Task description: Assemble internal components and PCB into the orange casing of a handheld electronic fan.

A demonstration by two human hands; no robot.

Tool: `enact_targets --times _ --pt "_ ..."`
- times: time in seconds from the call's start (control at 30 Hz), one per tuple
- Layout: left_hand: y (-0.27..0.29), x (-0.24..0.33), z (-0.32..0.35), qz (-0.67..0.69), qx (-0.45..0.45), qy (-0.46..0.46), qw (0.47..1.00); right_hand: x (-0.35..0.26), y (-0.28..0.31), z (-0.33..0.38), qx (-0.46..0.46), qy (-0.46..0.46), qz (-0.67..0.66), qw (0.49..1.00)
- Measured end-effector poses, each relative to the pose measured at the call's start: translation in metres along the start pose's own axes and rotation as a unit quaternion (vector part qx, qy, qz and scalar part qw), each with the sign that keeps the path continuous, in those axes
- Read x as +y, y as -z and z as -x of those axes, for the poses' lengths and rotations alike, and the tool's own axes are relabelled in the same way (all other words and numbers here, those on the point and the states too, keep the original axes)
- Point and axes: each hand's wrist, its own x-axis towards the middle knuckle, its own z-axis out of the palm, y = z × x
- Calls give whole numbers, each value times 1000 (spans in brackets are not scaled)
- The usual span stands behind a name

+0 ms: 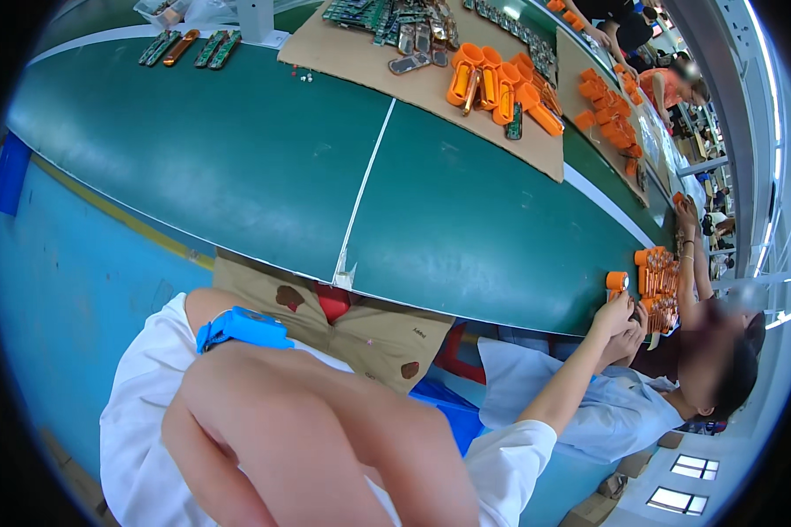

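Note:
Very close to the camera, my left hand (299, 422) fills the lower middle, blurred, with a bright blue band (244, 328) round the wrist. Its fingers point down and stand apart; their tips are out of the picture and nothing shows between them. Far to the right, at the table's near edge, a bare forearm runs out of a white sleeve like mine. My right hand (618, 314) at its end is curled against a small orange cup-shaped part (618, 281) with a pale end. Another hand (637, 332) is close beside it, partly hidden.
The green table (237, 149) bends across the view. Cardboard (343, 66) carries circuit boards (387, 22) and orange cups (501, 75). Several boards (218, 49) lie far left. More orange parts (657, 277) stand right, beside a seated co-worker in light blue (624, 413).

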Motion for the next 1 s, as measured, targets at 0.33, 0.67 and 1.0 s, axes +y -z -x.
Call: enact_targets --times 0.33,0.67,1.0 --pt "4 1 -5 5 13 -26 1000 -123 116 67 180 66 -96 977" --pt "20 3 -4 42 2 -13 999 -163 127 111 224 139 -322 909" --pt "26 -6 28 90 -3 -2 996 -165 121 115 131 135 -364 912"
